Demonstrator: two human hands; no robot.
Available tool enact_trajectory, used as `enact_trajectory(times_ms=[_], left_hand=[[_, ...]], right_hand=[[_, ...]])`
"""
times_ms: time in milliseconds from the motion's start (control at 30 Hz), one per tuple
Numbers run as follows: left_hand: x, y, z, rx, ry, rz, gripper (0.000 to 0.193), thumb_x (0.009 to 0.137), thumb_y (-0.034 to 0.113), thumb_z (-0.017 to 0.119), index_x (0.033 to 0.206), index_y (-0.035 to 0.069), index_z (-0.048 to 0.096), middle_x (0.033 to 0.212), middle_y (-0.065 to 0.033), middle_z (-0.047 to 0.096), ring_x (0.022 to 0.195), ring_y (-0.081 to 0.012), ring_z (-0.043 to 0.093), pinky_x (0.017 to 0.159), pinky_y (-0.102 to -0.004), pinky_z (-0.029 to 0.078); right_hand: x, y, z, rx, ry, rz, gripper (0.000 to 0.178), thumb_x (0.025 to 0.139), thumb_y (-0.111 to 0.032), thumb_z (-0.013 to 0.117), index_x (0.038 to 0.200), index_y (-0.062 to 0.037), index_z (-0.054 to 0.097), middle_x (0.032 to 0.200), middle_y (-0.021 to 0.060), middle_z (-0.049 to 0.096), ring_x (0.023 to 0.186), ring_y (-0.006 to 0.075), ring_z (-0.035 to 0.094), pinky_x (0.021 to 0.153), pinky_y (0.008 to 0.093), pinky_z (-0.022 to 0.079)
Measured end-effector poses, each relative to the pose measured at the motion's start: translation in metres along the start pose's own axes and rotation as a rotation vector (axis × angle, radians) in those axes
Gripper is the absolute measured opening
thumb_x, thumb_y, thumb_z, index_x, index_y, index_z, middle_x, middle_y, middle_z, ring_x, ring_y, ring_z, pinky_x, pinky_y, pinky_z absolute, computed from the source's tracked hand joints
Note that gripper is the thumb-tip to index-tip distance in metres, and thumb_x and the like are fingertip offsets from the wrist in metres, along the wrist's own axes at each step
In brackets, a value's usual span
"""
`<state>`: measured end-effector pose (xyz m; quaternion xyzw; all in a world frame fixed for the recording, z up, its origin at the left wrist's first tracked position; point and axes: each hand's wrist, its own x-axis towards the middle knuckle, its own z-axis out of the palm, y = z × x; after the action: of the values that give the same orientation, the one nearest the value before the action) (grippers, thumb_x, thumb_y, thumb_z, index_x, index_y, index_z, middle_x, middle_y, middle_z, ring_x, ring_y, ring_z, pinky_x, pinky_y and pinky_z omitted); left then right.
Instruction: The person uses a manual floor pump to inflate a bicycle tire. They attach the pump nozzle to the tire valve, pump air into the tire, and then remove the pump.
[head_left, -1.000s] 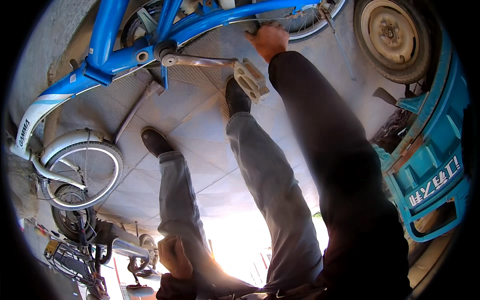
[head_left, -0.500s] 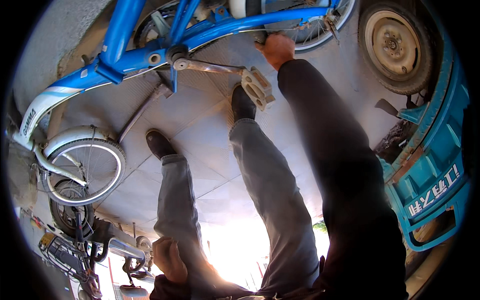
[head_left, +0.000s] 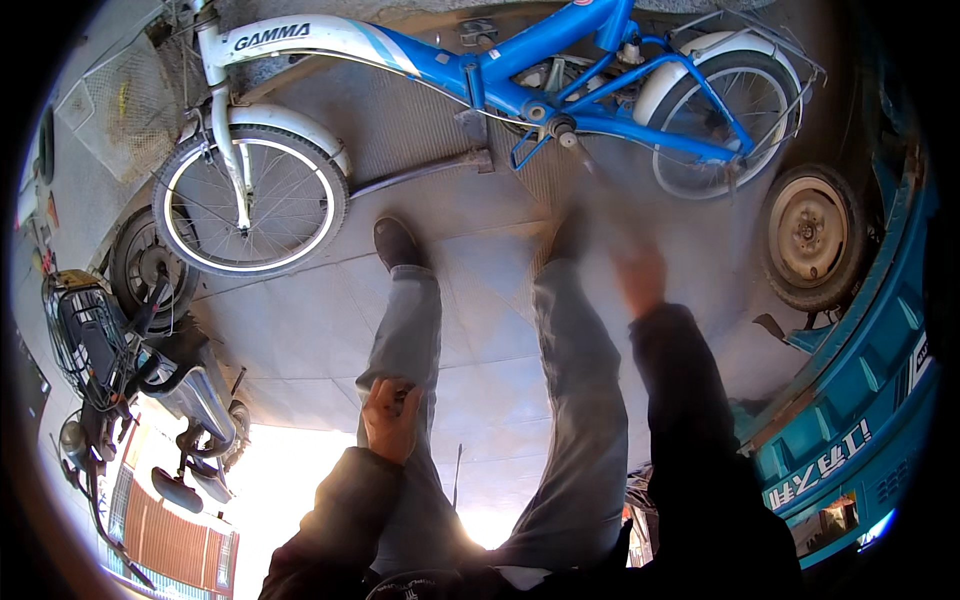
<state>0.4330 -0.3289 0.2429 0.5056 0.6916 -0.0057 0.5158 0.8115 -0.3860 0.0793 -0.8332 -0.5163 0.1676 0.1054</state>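
A blue and white bicycle (head_left: 430,65) stands across the far side of the floor, seen from its side. Its crank (head_left: 568,138) points down toward my right hand (head_left: 640,278), which is smeared by motion, as is the pedal end. Whether those fingers hold the pedal, I cannot make out. Over my left knee, my left hand (head_left: 390,428) is closed with its fingers curled around a small dark object (head_left: 399,400) too small to name. The bicycle's front wheel (head_left: 250,200) is at the left and its rear wheel (head_left: 715,125) at the right.
A teal cargo vehicle (head_left: 830,420) with a dusty wheel (head_left: 808,238) stands along the right. At the left is a dark electric scooter (head_left: 185,390). A metal bar (head_left: 420,172) lies on the tiled floor (head_left: 480,300) below the bicycle. My shoes and legs are in the middle.
The view has swung, so the whole bicycle now shows. My right hand has come away from near the rear wheel toward me. My left hand has risen onto the knee.
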Motion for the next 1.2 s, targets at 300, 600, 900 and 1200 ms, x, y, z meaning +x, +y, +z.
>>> enact_trajectory(times_ms=[300, 600, 900, 1200], left_hand=[[0.027, 0.046, -0.038, -0.037, -0.104, 0.298, 0.012, 0.073, 0.004, 0.066, 0.080, 0.004, 0.057, 0.078, -0.0087, 0.056, 0.066, -0.0261, 0.059, 0.057, -0.0344, 0.048], [0.063, 0.057, -0.089, 0.123, -0.069, 0.467, 0.017, 0.073, 0.007, 0.066, 0.077, 0.006, 0.050, 0.075, -0.0095, 0.051, 0.061, -0.0302, 0.054, 0.052, -0.0394, 0.043], [0.123, 0.060, -0.071, -0.184, 0.068, 0.115, 0.032, 0.073, 0.004, 0.068, 0.102, 0.000, 0.054, 0.089, -0.0132, 0.060, 0.071, -0.0211, 0.061, 0.065, -0.0296, 0.049], [0.075, -0.037, -0.056, -0.058, 0.010, -0.255, 0.024, 0.077, 0.013, 0.063, 0.097, 0.002, 0.058, 0.087, -0.0146, 0.063, 0.076, -0.0263, 0.061, 0.068, -0.0350, 0.049]], right_hand=[[-0.021, -0.277, -0.091, 0.791, -0.927, 0.326, 0.027, 0.084, -0.025, 0.060, 0.096, -0.0010, 0.065, 0.090, 0.0162, 0.066, 0.081, 0.0284, 0.064, 0.074, 0.0309, 0.049], [0.004, -0.342, -0.080, 0.752, -0.883, 0.378, 0.022, 0.080, -0.017, 0.061, 0.091, 0.0023, 0.065, 0.080, 0.0145, 0.067, 0.073, 0.0232, 0.065, 0.066, 0.0297, 0.049], [0.160, -0.297, -0.017, 0.727, -0.560, 0.424, 0.013, 0.082, -0.009, 0.057, 0.088, 0.0010, 0.061, 0.072, 0.0107, 0.064, 0.055, 0.0157, 0.063, 0.051, 0.0263, 0.049], [0.369, -0.251, 0.073, -0.060, -0.232, -0.127, 0.025, 0.078, -0.028, 0.059, 0.090, -0.0079, 0.068, 0.088, 0.0146, 0.066, 0.085, 0.0347, 0.062, 0.077, 0.0418, 0.048]])
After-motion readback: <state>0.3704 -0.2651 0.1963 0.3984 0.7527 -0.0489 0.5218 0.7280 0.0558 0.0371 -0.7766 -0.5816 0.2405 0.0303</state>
